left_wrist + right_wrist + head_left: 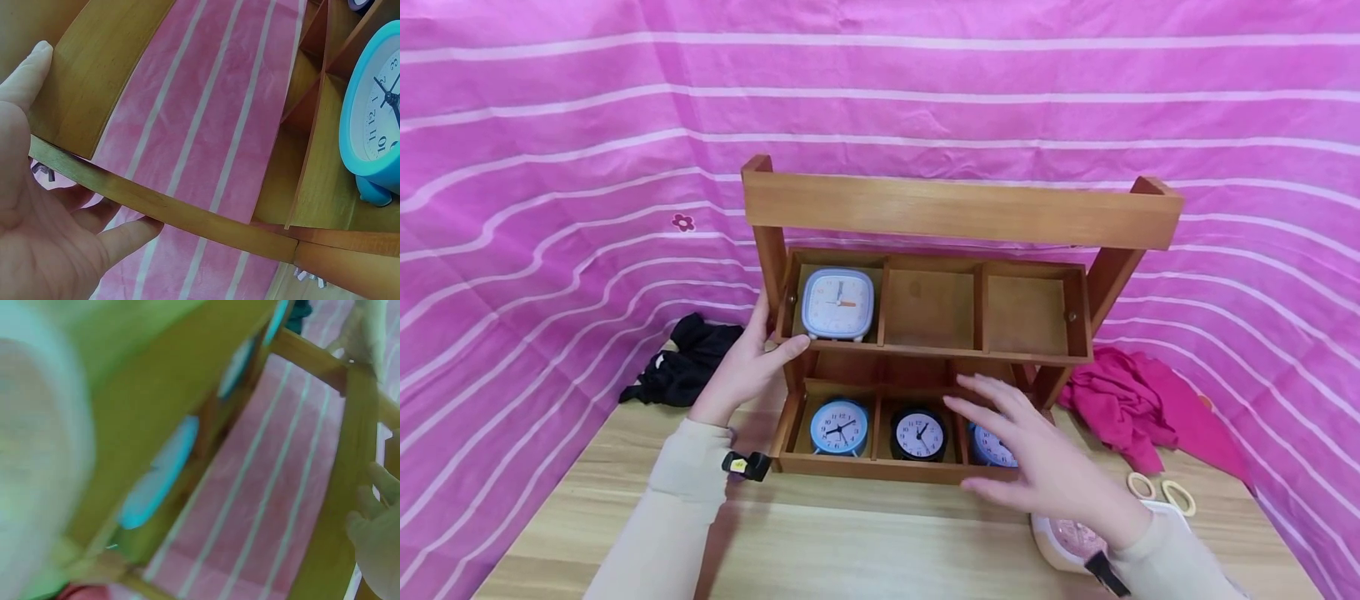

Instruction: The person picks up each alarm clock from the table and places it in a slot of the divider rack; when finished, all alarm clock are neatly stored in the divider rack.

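Note:
A two-tier wooden shelf rack with divided trays stands on the table. My left hand grips its left side, thumb at the front corner of the upper tray and fingers round the side strip. A pale blue square clock sits in the upper left compartment. In the lower tray are a blue round clock, a black round clock and another blue clock, partly hidden by my right hand. That hand holds nothing, its fingers spread in front of the lower right compartment.
Under my right forearm is a pale clock with a pink face, partly covered, with two cream rings beside it. Black cloth lies at the left, crimson cloth at the right. Pink striped fabric hangs behind the rack.

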The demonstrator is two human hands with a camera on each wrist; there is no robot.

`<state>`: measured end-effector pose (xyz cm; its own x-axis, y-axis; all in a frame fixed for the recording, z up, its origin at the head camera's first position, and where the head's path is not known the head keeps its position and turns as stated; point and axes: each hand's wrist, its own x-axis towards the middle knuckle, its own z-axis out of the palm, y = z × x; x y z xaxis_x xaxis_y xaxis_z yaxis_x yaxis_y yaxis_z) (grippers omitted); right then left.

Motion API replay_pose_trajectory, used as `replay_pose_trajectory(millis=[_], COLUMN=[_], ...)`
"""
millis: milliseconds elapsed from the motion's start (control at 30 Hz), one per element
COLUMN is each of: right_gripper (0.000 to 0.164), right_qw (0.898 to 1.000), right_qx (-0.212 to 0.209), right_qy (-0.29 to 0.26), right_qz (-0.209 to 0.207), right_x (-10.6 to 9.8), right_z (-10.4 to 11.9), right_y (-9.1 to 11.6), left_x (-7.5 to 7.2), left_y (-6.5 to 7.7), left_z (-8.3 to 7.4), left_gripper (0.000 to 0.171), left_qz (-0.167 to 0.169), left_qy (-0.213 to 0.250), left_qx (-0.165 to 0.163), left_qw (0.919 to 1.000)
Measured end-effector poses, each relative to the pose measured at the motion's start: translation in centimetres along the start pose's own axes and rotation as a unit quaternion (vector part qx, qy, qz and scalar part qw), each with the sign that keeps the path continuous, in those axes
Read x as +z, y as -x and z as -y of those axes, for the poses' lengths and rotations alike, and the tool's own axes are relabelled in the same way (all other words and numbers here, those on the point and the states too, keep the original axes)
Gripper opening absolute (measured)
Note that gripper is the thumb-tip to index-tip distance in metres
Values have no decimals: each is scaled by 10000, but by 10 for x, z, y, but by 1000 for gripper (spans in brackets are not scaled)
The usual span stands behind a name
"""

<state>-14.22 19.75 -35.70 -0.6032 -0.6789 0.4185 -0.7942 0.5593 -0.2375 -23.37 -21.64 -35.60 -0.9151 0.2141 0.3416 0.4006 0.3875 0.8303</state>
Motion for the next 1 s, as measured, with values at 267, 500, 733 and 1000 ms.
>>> replay_pose_trajectory(millis=[267, 500, 733, 1000], right_gripper=[90, 89, 80, 90], right_qw=[9958, 9846, 9856, 9850], right_qx=[795, 1616, 1434, 1420], right_qy=[436, 653, 896, 881], right_qz=[153, 110, 11, 421], right_x=[3, 14, 20, 17], right_z=[-2, -6, -13, -17], right_y=[63, 109, 129, 139], left_x=[0, -4, -5, -2], left_y=[1, 1, 1, 0], left_z=[-2, -3, -1, -2], left_gripper=[96, 96, 98, 98], left_qz=[23, -17, 21, 47], left_qy=[1, -57, -43, -16], left_qx=[-71, -93, -101, -105], left_qw=[10000, 9999, 9999, 9999])
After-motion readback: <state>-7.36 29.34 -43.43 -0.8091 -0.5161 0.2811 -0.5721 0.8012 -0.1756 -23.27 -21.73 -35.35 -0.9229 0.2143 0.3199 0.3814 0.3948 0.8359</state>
